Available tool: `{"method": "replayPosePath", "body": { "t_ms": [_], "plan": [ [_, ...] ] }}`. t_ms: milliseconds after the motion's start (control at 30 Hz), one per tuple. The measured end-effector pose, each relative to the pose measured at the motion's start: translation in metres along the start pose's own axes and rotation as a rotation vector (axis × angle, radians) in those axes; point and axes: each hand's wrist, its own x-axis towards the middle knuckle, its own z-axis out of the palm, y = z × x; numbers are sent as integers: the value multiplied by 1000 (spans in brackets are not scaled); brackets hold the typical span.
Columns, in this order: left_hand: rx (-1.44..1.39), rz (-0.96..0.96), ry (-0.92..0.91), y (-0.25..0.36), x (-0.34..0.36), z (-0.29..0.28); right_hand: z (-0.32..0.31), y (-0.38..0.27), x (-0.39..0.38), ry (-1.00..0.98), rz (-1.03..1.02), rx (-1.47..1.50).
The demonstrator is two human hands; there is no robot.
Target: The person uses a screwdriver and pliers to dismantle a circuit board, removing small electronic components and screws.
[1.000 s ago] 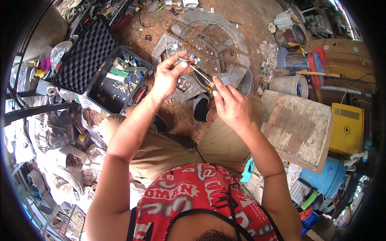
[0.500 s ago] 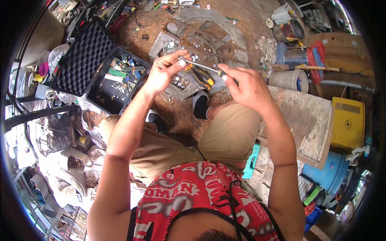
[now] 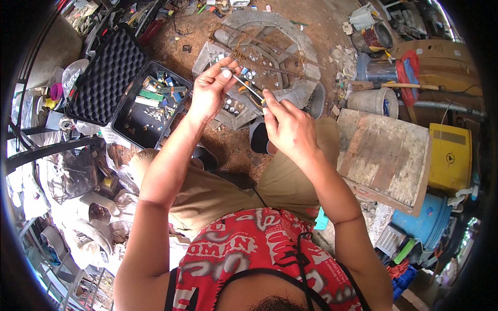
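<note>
Has a case (image 3: 129,116) at left with circuit boards (image 3: 151,96) toward its far edge, a frame (image 3: 264,19) ahead, a platform (image 3: 384,160) at right with a bucket (image 3: 365,105) beyond its far edge, and a screwdriver (image 3: 247,87) between left hand (image 3: 209,93) and right hand (image 3: 292,127).

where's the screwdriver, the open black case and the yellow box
Screwdriver (image 3: 249,87), head view: middle of its metal shaft.
Black case (image 3: 107,76), head view: foam lining its lid.
Yellow box (image 3: 449,165), head view: its flat face.
</note>
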Motion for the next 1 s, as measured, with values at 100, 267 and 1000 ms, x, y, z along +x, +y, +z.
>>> {"method": "replayPosePath", "body": {
  "t_ms": [100, 267, 1000],
  "plan": [
    [89, 38, 71, 1, 0, -4, -1, -1, 5, 1, 3, 20],
    [361, 147, 38, 4, 1, -9, -3, 12, 13, -13, -37, 155],
    [-61, 3, 5, 22, 5, -8, -25, 11, 25, 24, -114, 110]
  ]
}}
